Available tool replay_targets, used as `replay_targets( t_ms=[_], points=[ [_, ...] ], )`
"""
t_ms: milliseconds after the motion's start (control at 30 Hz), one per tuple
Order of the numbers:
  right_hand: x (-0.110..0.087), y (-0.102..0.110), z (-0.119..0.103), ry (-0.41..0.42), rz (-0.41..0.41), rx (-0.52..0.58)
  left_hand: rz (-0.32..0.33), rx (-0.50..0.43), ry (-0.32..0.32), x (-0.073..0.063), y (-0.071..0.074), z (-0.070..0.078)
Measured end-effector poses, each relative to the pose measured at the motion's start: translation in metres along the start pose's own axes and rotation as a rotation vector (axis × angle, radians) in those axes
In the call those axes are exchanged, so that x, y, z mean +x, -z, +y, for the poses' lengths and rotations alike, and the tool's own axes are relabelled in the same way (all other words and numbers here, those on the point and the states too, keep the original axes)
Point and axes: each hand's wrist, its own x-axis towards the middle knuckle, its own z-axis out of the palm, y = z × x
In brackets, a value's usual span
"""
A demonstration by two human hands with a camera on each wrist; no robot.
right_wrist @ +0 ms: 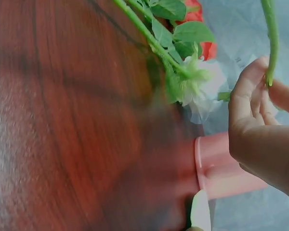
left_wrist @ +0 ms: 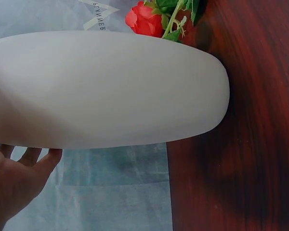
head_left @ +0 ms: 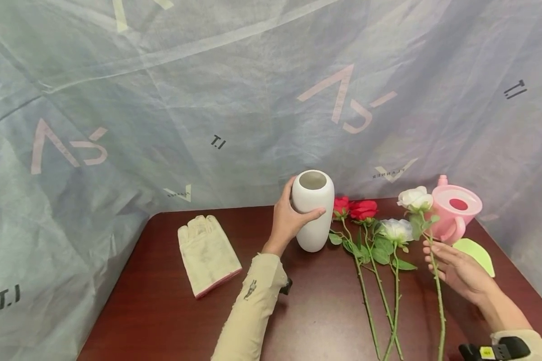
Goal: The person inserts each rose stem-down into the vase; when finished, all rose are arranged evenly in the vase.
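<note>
My left hand [head_left: 288, 216] grips a tall white vase [head_left: 315, 228] around its upper part, thumb across the front. The vase stands upright with its mouth toward the head camera; in the left wrist view its smooth side [left_wrist: 111, 91] fills much of the picture. Between thumb and fingers, my right hand [head_left: 462, 273] pinches the green stem [right_wrist: 272, 43] of a white rose [head_left: 415, 199], held up with the bloom at the top. Left of it, another white rose [head_left: 396, 230] and two red roses [head_left: 364, 209] lie on the table, their stems pointing toward me.
Behind my right hand is a pink watering can [head_left: 449, 220], with a light green flat piece [head_left: 476, 255] beside it. A cream work glove [head_left: 208, 255] lies on the left of the dark wooden table [head_left: 320, 321]. Grey printed sheeting [head_left: 235, 125] hangs behind the table and along its sides.
</note>
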Motion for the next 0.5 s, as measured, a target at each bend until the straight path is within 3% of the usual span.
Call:
replay_targets(
  t_ms=[200, 500],
  points=[
    [0.009, -0.011, -0.003, 0.006, -0.093, 0.056, 0.010, -0.016, 0.009, 0.000, 0.000, -0.001],
    [0.025, -0.026, -0.011, 0.040, -0.338, 0.366, 0.012, -0.019, 0.014, 0.000, -0.002, -0.001]
  ],
)
